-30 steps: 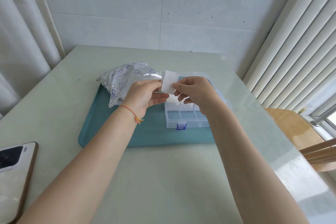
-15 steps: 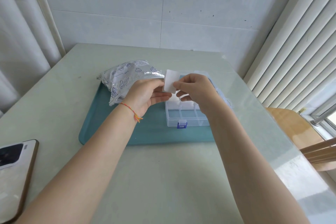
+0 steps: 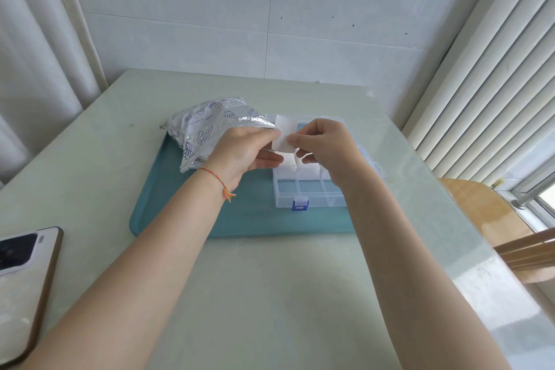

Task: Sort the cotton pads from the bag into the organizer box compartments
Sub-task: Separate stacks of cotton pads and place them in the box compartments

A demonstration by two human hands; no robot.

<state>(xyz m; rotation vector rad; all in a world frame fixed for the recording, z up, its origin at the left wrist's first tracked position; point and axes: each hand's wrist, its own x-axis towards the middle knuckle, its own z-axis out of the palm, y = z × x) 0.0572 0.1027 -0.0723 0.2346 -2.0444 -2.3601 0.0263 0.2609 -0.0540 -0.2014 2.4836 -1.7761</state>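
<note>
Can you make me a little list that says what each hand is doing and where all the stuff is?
left hand: pinches the left edge of the cotton pad
right hand: pinches the pad's right edge
cotton pad: white, held up above the organizer box
organizer box: clear, open, blue latch in front; white pads in its middle compartments, nearest row looks empty
bag: silvery, printed, lying left of the box
tray: teal, under bag and box
phone: on the table, far left
</note>
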